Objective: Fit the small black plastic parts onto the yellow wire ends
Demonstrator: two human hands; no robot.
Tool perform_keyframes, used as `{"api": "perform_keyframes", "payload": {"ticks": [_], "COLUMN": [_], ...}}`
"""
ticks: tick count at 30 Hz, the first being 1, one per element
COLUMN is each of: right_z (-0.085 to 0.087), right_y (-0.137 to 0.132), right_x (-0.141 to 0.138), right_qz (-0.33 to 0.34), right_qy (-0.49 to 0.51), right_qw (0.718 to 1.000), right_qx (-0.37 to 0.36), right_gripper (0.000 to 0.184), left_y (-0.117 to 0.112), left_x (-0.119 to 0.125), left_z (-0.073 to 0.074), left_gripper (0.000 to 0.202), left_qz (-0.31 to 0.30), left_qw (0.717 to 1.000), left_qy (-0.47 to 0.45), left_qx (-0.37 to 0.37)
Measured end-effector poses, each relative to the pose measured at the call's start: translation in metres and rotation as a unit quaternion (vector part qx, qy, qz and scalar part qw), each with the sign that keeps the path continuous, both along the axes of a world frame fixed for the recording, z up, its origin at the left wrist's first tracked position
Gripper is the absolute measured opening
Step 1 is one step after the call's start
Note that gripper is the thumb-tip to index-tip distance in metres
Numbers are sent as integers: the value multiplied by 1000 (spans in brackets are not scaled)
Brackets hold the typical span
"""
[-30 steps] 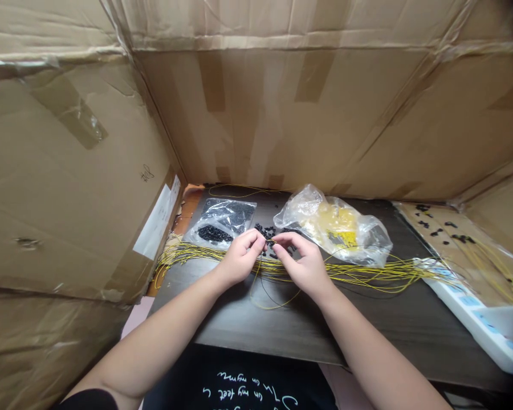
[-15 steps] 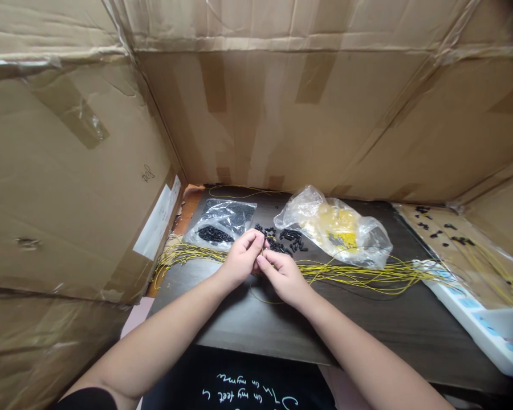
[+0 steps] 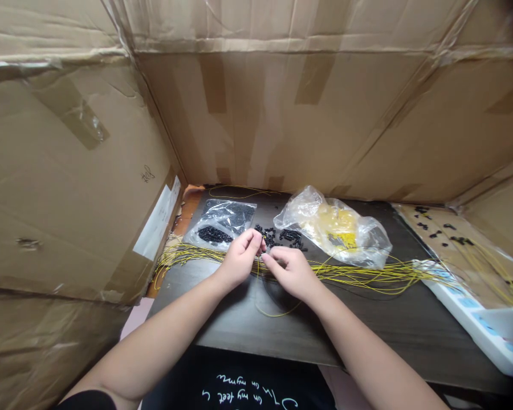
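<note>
left hand (image 3: 239, 259): grip pressed together, a yellow wire (image 3: 258, 267) seemingly pinched
right hand (image 3: 289, 274): held just beside the wire; grip cannot be told
wire position: raised over the dark tabletop (image 3: 282, 336), near small black parts (image 3: 277, 238)

Cardboard wall (image 3: 282, 125) behind, yellow wires (image 3: 367, 277) rightward, plastic bag (image 3: 333, 228) beyond

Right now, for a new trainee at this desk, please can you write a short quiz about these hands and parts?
1. True or false: the long white power strip lies left of the clear plastic bag of black parts.
2. Which bag shows yellow inside: A, the clear plastic bag of black parts, or B, the crumpled clear plastic bag?
3. Which is closer to the loose small black parts: the left hand or the right hand?
Key: 1 false; 2 B; 3 left.
</note>
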State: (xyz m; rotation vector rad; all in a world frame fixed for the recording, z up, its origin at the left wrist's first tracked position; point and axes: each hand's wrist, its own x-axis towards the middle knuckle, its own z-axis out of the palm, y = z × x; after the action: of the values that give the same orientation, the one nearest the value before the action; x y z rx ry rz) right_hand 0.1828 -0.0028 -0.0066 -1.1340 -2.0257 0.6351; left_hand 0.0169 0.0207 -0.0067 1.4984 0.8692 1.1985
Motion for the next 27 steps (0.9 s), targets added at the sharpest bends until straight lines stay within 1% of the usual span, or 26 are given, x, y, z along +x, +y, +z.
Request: {"api": "perform_keyframes", "payload": {"ticks": [2,3,6,8,11,15,18,20,24,27], "right_z": [1,1,2,2,4,6,7,9,11,10], "right_y": [0,-1,-3,-4,-5,-5,-6,-6,-4,-1], "right_x": [2,3,3,3,3,3,3,3,4,6], "right_qz": [-49,-71,-97,-89,-88,-92,-97,-100,-88,-68], "right_qy": [54,71,66,44,32,34,49,77,148,188], "right_qw": [997,993,984,979,972,971,975,980,985,978], "right_qx": [31,56,137,179,214,216,191,152,26,-65], "right_gripper": [21,17,27,22,14,12,10,10,13,18], "left_y": [-1,-1,-3,-4,-5,-6,-6,-7,-7,-6], "left_x": [1,1,3,3,2,1,0,0,-2,-3], "left_z": [0,-1,-3,-5,-7,-7,-5,-4,-3,-3], "left_gripper": [46,45,43,42,41,39,38,37,31,30], "left_qz": [-21,-33,-77,-93,-87,-63,-45,-35,-20,-15], "left_qw": [1000,999,995,994,996,995,993,989,981,979], "left_qy": [-14,-20,-31,-23,13,68,100,121,153,163], "left_qx": [-15,-24,-51,-57,-36,19,53,77,117,125]}}
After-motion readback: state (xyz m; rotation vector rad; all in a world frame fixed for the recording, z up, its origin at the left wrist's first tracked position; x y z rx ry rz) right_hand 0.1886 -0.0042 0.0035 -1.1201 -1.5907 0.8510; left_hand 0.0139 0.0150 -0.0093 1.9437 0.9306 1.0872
